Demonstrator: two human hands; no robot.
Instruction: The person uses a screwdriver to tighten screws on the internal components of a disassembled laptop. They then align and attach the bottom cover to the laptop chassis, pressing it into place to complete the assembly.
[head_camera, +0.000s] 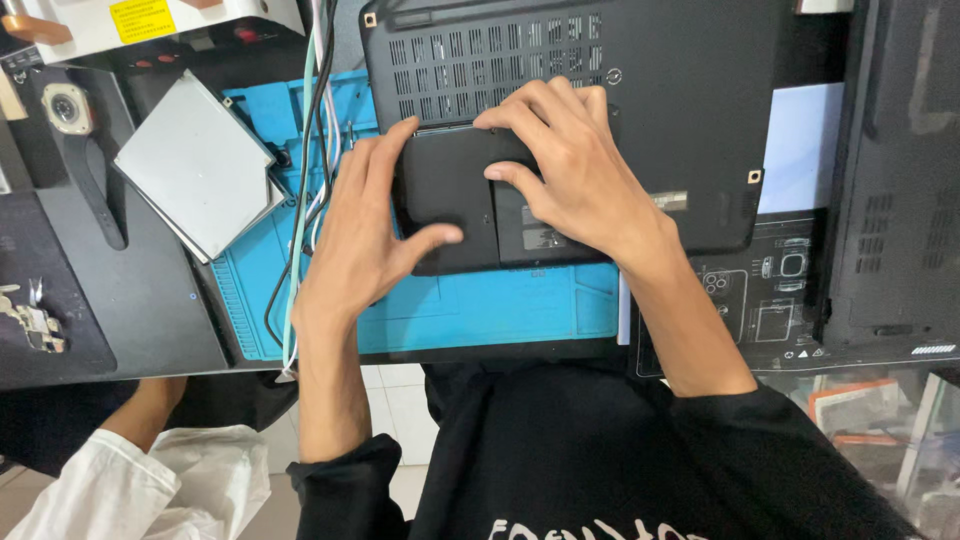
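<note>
the black cover (450, 205) sits on the upturned laptop (680, 120) over the blue mat (480, 310), left hand (350, 240) pinching its near edge, thumb on top, right hand (570, 170) pressing flat with fingers spread, a silver drive (195, 165) and cables (315, 120) just left.

The upturned laptop (640, 110) and its battery panel (450, 195) look like matt black plastic, the base faintly textured with moulded vent slots. The mat (480, 310) beneath is smooth blue rubbery material, and the flat drive (195, 165) beside it is dull brushed grey metal.
</note>
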